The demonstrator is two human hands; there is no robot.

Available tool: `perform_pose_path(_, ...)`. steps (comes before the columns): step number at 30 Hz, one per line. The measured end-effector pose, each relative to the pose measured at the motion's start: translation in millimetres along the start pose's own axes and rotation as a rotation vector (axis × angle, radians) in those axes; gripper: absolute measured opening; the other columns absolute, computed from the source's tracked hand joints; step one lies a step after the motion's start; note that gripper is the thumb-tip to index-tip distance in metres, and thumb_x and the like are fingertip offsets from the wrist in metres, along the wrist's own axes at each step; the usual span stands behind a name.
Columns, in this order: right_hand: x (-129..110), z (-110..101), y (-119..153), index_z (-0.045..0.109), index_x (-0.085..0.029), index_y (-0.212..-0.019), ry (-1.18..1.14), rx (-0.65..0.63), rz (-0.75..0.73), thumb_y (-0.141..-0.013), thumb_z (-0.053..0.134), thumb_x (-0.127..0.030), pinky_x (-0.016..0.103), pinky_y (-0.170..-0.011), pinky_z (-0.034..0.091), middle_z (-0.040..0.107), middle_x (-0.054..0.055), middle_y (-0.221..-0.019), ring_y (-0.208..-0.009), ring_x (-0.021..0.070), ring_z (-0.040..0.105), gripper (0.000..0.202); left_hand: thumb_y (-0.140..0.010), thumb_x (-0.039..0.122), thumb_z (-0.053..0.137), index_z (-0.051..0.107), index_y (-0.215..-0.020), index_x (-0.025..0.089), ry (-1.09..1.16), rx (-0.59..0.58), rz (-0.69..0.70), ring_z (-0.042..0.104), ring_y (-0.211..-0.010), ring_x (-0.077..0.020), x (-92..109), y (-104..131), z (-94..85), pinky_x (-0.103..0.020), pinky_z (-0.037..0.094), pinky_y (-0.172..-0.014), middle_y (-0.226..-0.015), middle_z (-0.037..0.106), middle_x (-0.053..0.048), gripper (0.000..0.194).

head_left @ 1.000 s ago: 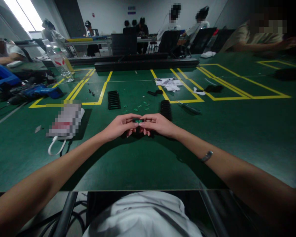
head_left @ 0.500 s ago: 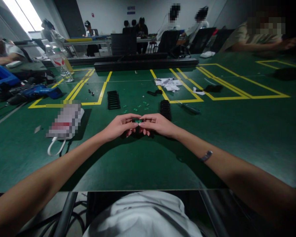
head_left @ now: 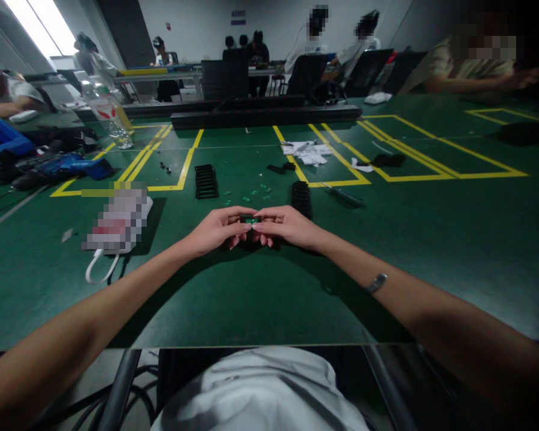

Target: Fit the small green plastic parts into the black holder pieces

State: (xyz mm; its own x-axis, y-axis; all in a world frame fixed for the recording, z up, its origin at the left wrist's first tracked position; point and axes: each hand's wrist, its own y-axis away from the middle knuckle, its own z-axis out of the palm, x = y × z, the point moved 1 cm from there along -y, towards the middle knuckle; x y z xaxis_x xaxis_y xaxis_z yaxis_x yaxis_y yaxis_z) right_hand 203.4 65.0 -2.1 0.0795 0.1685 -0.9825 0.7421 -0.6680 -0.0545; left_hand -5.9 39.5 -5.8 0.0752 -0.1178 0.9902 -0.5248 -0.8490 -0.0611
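Between my two hands is a small black frame with a green circuit board in it. My left hand grips its left side, thumb on top and fingers curled beneath. The right side is held the same way by my right hand, and the thumb tips nearly meet over the board. Just beyond my hands lie several small green boards. A row of black plastic frames sits beyond my left hand, and a stack of black parts stands beyond my right.
A pale power bank with a white cable lies to the left. Farther left are a blue power tool and a plastic bottle. White paper scraps and a screwdriver lie at the right. A long black bar crosses the back.
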Motion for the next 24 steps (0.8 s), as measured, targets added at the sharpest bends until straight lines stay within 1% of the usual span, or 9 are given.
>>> perform_pose_path(6,-1.6,0.2,0.4,0.067,-0.012,-0.091,-0.007,0.002,-0.001,-0.089,0.066,-0.040,0.023,-0.056,0.050,0.068,0.004,-0.074,-0.059,0.0109,0.062,0.028,-0.090,0.029,0.065,0.060,-0.130,0.010,-0.006,0.014,0.005,0.054,-0.051,-0.0071,1.8,1.5,0.1,-0.016,0.042,-0.045,-0.073,0.064,-0.004,0.045)
perform_pose_path(24,-2.4,0.9,0.2,0.069,-0.011,-0.093,0.006,0.009,-0.009,-0.087,0.068,-0.040,0.024,-0.056,0.052,0.070,0.005,-0.075,-0.060,0.0114,0.063,0.030,-0.089,0.031,0.066,0.060,-0.132,0.011,-0.049,0.001,0.017,0.054,-0.053,-0.0079,2.5,2.4,-1.5,-0.018,0.043,-0.048,-0.075,0.065,-0.005,0.048)
